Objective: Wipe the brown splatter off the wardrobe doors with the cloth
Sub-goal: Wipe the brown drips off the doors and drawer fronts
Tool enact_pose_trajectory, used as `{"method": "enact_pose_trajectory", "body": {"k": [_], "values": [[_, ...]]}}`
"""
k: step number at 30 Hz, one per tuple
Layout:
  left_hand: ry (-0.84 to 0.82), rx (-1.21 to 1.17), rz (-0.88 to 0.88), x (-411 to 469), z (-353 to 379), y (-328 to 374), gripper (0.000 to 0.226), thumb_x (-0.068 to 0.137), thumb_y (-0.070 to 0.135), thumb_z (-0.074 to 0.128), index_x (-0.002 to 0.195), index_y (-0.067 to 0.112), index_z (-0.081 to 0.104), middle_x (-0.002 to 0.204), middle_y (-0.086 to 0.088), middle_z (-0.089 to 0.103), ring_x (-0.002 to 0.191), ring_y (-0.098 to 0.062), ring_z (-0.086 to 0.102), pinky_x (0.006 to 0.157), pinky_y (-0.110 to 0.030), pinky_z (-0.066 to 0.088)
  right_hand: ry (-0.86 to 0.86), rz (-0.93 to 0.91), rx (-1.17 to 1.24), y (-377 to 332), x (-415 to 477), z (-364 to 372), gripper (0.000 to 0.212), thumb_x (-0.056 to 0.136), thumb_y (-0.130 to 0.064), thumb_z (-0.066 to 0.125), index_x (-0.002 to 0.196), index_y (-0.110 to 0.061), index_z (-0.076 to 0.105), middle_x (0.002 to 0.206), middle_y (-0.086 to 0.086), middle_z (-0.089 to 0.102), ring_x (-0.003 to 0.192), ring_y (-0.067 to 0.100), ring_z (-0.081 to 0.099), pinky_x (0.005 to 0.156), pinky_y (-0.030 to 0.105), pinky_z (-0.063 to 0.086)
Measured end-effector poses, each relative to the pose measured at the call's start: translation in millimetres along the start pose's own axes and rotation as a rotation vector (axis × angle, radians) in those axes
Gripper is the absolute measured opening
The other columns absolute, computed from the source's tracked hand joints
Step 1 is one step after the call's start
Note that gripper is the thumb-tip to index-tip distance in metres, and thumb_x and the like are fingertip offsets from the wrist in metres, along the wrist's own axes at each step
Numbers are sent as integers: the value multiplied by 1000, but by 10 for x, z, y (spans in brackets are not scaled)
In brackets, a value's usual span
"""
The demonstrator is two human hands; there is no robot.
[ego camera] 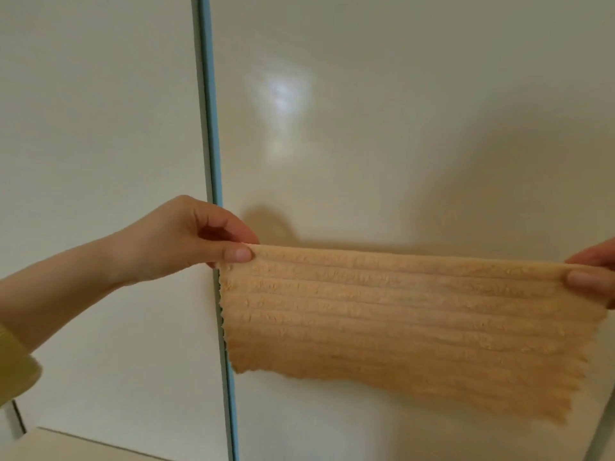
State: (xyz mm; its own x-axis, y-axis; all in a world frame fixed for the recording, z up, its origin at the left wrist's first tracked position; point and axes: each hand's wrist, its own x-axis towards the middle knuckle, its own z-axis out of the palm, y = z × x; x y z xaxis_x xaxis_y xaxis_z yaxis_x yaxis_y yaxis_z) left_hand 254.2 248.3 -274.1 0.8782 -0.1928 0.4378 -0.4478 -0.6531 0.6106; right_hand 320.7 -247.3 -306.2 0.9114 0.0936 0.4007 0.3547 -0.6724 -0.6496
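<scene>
Pinch grip on each side: the left hand nips the top left corner of the cloth between thumb and forefinger. The right hand, mostly cut off by the frame edge, pinches the top right corner the same way. Neither grip holds anything else.

The peach, ribbed cloth hangs spread flat just right of the blue-grey seam strip between the wardrobe doors, its left edge overlapping the strip. It seems held out in front of the door, not pressed to it, though contact cannot be ruled out. The left hand reaches across the strip from the left.

No brown splatter shows on either side of the strip, and the cloth bears no plain stain. Judging by that, this stretch is either already clean or the marks lie behind the cloth or out of view. No wiping stroke is under way now.
</scene>
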Motion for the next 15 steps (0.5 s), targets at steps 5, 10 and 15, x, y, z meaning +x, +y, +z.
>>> {"method": "enact_pose_trajectory", "body": {"k": [5, 10, 15], "values": [[-16, 92, 15, 291, -549, 492, 24, 57, 63, 69, 70, 43, 72, 63, 9, 69, 47, -3, 58, 50, -11, 47, -24, -25, 41, -973, 62, -274, 21, 67, -52, 66, 73, -33, 72, 57, 9, 67, 48, 23, 63, 47, 16, 49], [-73, 168, -36, 575, -1090, 1045, 8, 66, 37, 65, 70, 38, 71, 59, -1, 65, 45, -8, 55, 50, -15, 47, -75, -45, -125, -1782, 125, -745, 50, 65, -80, 51, 76, -35, 70, 50, 2, 61, 42, 15, 57, 43, 19, 47], [-94, 275, -44, 838, -1522, 1538, 9, 81, 28, 63, 72, 26, 65, 54, 18, 60, 46, -2, 54, 51, -9, 42, 6, -42, -131, -2486, 237, -1143, 36, 65, -73, 58, 68, -38, 68, 48, 5, 59, 36, 12, 50, 37, 16, 41]]}}
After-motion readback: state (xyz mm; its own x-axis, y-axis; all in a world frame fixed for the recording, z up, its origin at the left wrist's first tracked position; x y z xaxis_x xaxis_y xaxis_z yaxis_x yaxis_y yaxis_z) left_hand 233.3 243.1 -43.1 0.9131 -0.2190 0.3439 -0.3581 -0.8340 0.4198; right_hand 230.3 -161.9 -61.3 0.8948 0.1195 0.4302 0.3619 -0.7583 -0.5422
